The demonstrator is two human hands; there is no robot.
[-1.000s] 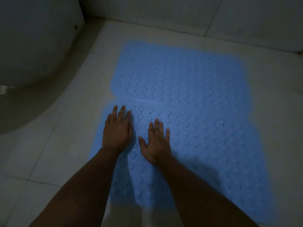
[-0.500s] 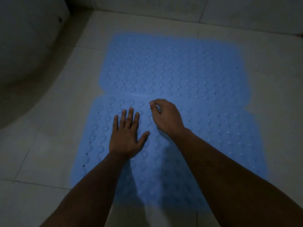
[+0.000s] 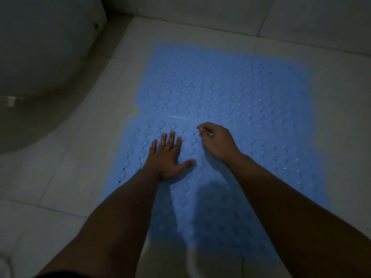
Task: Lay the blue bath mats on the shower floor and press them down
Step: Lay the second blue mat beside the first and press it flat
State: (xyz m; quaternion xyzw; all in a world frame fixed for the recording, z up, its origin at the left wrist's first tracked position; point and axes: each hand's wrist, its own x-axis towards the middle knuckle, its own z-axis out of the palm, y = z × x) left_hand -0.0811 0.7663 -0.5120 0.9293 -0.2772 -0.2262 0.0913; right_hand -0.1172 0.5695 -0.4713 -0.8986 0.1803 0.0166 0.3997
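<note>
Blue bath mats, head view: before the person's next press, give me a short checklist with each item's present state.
1. Both mats on the floor: ok. The far mat and the near mat lie on the tile floor.
2. Mats meeting at the seam: ok, edges meet, though offset sideways.
3. Left hand flat on the near mat: ok, fingers spread.
4. Right hand flat: not ok, fingers curled near the seam.
5. Near mat stuck down fully: cannot tell, the picture is dim.
6. Clear of the white curved fixture: ok, apart.
</note>
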